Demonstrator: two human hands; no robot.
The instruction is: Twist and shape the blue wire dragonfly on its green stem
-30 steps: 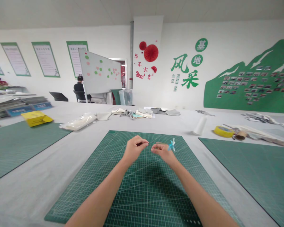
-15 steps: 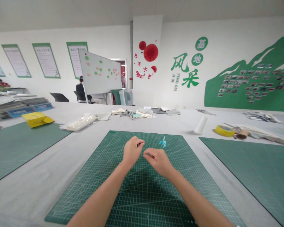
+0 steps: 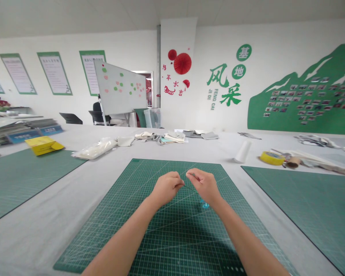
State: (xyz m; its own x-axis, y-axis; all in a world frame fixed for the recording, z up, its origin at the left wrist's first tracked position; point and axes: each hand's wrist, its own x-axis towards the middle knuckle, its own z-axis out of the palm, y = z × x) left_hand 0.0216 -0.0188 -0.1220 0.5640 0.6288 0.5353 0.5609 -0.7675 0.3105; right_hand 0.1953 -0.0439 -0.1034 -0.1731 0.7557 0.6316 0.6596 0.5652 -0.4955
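Above the green cutting mat (image 3: 172, 245) both of my hands are in a pinch, fingertips close together but apart. My left hand (image 3: 166, 188) has its thumb and fingers pressed together around what looks like a thin dark strand. A fine loop of it shows beside the fingertips of my right hand (image 3: 206, 184), which also pinches. A small light-blue thing (image 3: 204, 204) shows just below my right hand, partly covered by it; its exact kind is unclear, and I cannot tell whether it hangs or lies on the mat.
More cutting mats lie at the left (image 3: 31, 180) and right (image 3: 307, 203). Fabric scraps (image 3: 175, 137), a plastic-wrapped pack (image 3: 96, 148) and a yellow box (image 3: 44, 145) sit farther back. A white roll (image 3: 243, 151) and yellow tape (image 3: 272, 157) are at the right.
My right hand has moved up and right; my left has shifted slightly right and down. The light-blue thing has moved from beyond my hands to below the right one.
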